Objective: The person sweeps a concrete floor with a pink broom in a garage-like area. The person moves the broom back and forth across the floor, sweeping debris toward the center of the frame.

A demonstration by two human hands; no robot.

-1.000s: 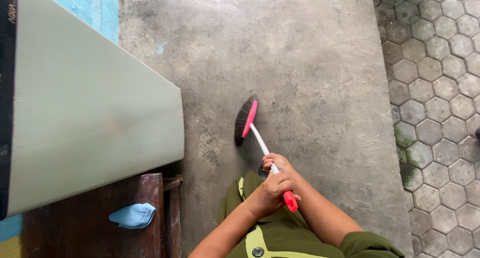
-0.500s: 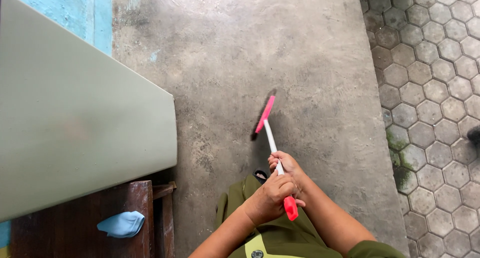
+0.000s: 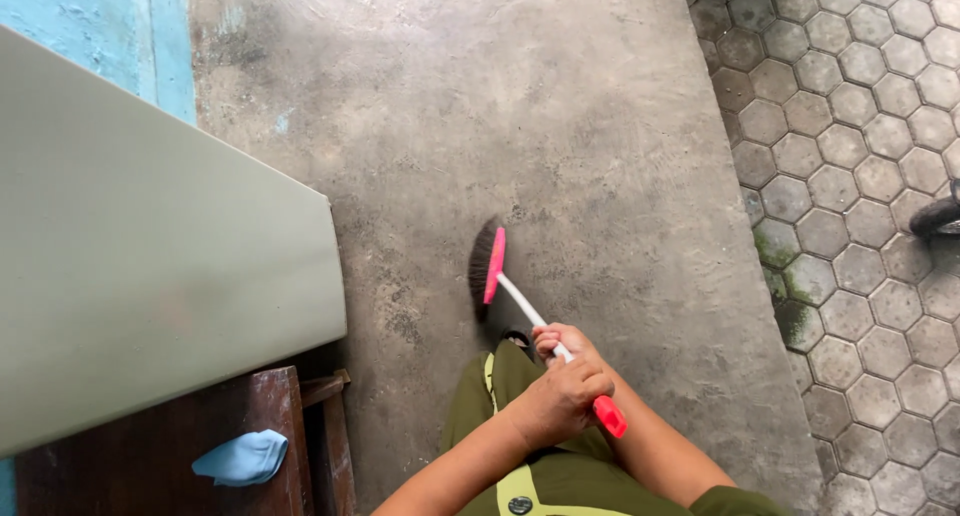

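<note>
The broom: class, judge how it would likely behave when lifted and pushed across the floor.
The broom is probably light: thin white handle, small pink head. Its dark bristles likely bend when pressed on the concrete floor, while the straight handle looks stiff.

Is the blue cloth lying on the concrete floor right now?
No, the blue cloth lies on the dark wooden bench at lower left, off the concrete floor where the broom touches down.

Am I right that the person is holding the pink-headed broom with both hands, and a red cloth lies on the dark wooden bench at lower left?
Not quite: the cloth is light blue, as the head view shows. It does lie on the wooden bench, and both the left hand and right hand hold the broom.
</note>
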